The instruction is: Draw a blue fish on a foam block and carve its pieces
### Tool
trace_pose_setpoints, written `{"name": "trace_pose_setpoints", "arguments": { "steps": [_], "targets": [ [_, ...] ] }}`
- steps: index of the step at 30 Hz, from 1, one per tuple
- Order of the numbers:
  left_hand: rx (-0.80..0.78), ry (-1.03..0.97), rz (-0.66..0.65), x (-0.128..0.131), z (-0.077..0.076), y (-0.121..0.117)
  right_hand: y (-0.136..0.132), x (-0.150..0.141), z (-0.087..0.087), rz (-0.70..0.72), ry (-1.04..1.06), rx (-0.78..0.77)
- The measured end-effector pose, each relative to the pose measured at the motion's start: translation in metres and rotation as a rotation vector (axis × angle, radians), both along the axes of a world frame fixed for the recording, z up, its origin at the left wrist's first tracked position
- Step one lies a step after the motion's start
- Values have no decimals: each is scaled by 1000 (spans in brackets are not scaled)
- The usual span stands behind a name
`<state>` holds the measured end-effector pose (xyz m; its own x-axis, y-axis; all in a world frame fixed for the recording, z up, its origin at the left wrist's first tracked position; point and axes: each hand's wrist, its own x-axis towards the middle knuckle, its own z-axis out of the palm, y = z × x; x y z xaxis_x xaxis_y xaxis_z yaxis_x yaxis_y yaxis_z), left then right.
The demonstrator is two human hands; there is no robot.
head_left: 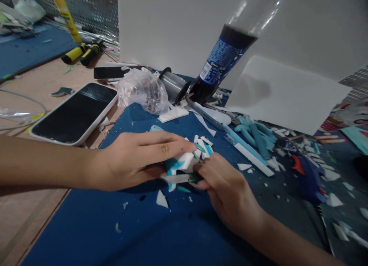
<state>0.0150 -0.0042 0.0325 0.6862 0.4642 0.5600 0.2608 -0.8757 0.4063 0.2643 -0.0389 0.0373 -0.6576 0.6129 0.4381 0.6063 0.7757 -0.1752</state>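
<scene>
My left hand point(138, 158) lies over a small white and teal foam piece point(179, 164) on the blue cutting mat point(86, 227), fingers closed down on it. My right hand point(221, 181) is closed around the green handle of a craft knife point(181, 178), whose blade lies against the near side of the foam piece. Small white and teal offcuts point(202, 145) lie scattered around both hands.
A phone point(73, 112) lies at the left off the mat. Behind the hands are a crumpled plastic bag point(142, 91), a dark soda bottle point(221, 63), white foam boards point(284, 95), a white and blue ruler point(247, 153), a teal foam figure point(255, 133) and a glue gun point(307, 178).
</scene>
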Motion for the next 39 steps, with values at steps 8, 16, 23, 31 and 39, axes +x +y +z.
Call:
{"name": "trace_pose_setpoints", "arguments": {
  "steps": [8,16,23,31,39],
  "targets": [
    [3,-17,-14,1,0,1,1,-1,-1,5,-15,12],
    [40,-31,-39,0,-4,4,2,-7,-1,-18,-43,28],
    [72,-4,-23,-4,-1,3,4,-1,1,5,-35,78],
    [59,-66,-58,1,-3,4,3,-4,-3,4,-29,29],
    [52,-50,-75,1,-4,4,2,-5,-2,-17,10,29]
  ]
}}
